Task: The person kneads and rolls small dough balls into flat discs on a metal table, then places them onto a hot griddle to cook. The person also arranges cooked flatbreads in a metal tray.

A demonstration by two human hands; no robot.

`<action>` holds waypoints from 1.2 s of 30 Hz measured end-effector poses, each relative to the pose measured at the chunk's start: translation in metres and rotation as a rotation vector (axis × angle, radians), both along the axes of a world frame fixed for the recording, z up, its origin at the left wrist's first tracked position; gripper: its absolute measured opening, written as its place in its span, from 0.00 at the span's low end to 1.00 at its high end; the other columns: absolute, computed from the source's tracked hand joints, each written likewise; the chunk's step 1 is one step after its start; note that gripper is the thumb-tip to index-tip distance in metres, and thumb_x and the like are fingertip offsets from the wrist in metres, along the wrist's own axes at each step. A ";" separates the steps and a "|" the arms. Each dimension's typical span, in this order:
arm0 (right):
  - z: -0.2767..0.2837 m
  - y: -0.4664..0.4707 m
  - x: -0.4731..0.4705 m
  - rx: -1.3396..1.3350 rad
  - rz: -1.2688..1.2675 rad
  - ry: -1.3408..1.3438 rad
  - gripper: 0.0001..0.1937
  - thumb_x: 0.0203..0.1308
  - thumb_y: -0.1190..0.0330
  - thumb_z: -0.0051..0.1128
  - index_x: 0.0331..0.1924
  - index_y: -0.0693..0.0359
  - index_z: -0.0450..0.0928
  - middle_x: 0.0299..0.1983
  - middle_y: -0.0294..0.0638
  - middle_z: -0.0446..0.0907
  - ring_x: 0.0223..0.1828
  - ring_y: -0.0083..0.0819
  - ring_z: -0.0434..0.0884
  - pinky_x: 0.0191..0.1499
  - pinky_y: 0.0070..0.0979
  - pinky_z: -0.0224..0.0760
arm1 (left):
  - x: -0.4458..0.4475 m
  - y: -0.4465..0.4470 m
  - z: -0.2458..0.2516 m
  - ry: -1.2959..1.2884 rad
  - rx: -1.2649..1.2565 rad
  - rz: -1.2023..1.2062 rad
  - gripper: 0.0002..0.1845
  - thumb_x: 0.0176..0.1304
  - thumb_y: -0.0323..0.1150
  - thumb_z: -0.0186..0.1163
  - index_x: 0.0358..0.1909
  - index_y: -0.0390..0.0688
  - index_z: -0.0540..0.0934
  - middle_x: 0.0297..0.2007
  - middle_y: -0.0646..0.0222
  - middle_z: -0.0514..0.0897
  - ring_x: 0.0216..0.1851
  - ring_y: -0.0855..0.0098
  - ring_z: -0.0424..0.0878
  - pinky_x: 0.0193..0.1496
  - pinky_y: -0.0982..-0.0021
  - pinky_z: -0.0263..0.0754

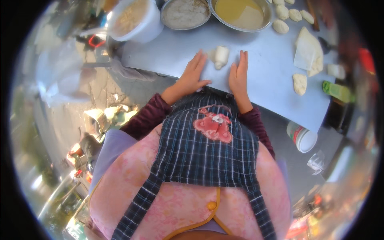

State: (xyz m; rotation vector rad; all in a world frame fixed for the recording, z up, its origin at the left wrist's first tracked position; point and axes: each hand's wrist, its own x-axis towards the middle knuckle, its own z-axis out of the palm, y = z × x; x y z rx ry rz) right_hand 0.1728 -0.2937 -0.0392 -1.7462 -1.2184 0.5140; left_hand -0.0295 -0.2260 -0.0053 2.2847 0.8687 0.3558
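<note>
A small rolled piece of white dough (222, 55) lies on the metal tabletop (264, 66), its narrower end pointing towards me. To its left my left hand (193, 70) rests palm down near the table edge, fingers extended and holding nothing. My right hand (240, 75) is on the other side, held on edge with its fingers straight and nothing in it. Both hands are apart from the dough. Beyond them stand a metal bowl of yellow liquid, likely oil (240, 13), and a metal bowl of white flour-like powder (186, 13).
A white bucket (154, 25) with tan contents stands at the back left. Several dough pieces (280, 27) sit at the back right. Further right are a white scraper (303, 56) on a dough slab (316, 60), a dough lump (300, 84) and a green container (337, 91). A tub (306, 141) is below the table.
</note>
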 end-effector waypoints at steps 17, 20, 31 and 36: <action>0.010 0.033 -0.015 -0.057 0.255 0.312 0.26 0.53 0.75 0.63 0.59 0.65 0.72 0.60 0.54 0.72 0.61 0.50 0.71 0.63 0.36 0.64 | 0.040 0.040 0.035 -0.059 -0.003 0.254 0.12 0.58 0.35 0.62 0.41 0.41 0.81 0.43 0.59 0.78 0.42 0.54 0.79 0.43 0.60 0.75; 0.012 0.032 -0.014 -0.008 0.243 0.134 0.26 0.55 0.76 0.61 0.60 0.66 0.71 0.59 0.54 0.73 0.60 0.48 0.72 0.63 0.33 0.65 | 0.042 0.044 0.023 -0.047 0.137 0.131 0.08 0.55 0.32 0.61 0.35 0.41 0.81 0.39 0.61 0.78 0.40 0.55 0.79 0.42 0.59 0.75; 0.008 0.016 -0.013 -0.009 0.254 0.034 0.33 0.55 0.74 0.62 0.66 0.68 0.62 0.64 0.58 0.66 0.64 0.53 0.68 0.65 0.37 0.62 | 0.062 0.041 0.040 -0.027 0.045 0.024 0.07 0.55 0.25 0.55 0.35 0.40 0.78 0.34 0.56 0.79 0.37 0.53 0.78 0.39 0.58 0.74; 0.019 0.018 -0.005 -0.059 0.184 0.299 0.28 0.62 0.76 0.55 0.67 0.65 0.63 0.61 0.55 0.72 0.59 0.44 0.76 0.60 0.33 0.69 | 0.071 0.053 0.014 0.038 0.124 -0.059 0.07 0.59 0.29 0.54 0.36 0.40 0.79 0.35 0.53 0.79 0.36 0.50 0.79 0.40 0.57 0.74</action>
